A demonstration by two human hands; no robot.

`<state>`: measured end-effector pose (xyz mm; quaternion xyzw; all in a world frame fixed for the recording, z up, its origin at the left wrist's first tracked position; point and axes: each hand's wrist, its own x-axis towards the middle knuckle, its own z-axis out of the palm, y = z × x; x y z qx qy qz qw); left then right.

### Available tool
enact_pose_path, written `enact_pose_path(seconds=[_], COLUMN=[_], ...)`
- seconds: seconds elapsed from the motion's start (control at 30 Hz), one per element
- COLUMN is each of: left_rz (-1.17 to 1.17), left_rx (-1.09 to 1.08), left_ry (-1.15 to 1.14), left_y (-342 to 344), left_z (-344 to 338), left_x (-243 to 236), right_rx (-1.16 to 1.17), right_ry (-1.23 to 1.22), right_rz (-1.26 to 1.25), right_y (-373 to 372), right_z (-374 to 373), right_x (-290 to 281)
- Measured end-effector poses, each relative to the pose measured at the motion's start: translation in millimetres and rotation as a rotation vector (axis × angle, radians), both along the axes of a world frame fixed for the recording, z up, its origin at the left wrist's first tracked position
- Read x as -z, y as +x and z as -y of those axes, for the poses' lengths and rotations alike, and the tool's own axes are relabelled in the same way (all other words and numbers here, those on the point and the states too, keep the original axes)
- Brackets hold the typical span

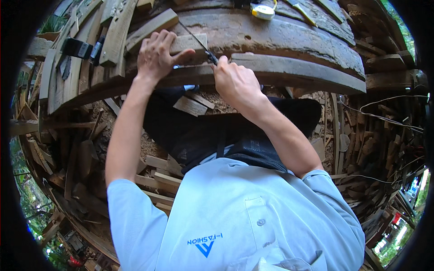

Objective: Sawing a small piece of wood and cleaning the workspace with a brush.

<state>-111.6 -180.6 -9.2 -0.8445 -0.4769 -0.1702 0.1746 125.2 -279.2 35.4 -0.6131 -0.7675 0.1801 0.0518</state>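
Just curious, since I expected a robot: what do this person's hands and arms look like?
The left hand and right hand are both bare, with no gloves, watch or bracelet visible. The sleeves are short and light blue, with no markings visible.

Pale-blue short-sleeved shirt (217, 198) – blue chest emblem (205, 249) – black trousers (167, 128).

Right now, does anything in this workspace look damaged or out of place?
Yes. The bench looks damaged: a dark hole pits its worn top. Offcuts lie strewn below it at odd angles, untidy near the feet.
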Motion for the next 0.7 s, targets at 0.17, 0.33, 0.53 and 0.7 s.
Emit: enact_pose_path(seconds=[0.17,0.33,0.53,0.7], left_rz=[0.002,-0.008,-0.051,-0.042], left_rx=[0.048,-0.012,0.093,-0.026], left_ry=[-0.040,-0.119,-0.076,-0.153], left_y=[-8,-8,12,16], left_z=[-4,-7,-3,5], left_x=[5,5,1,-1], right_rx=[-0.032,-0.074,0.038,0.054], right_ry=[-0.003,0.141,-0.052,-0.017], right_rz=[0.016,-0.120,-0.076,-0.096], right_y=[13,0,10,17], right_z=[46,17,41,27], right_x=[4,25,5,7])
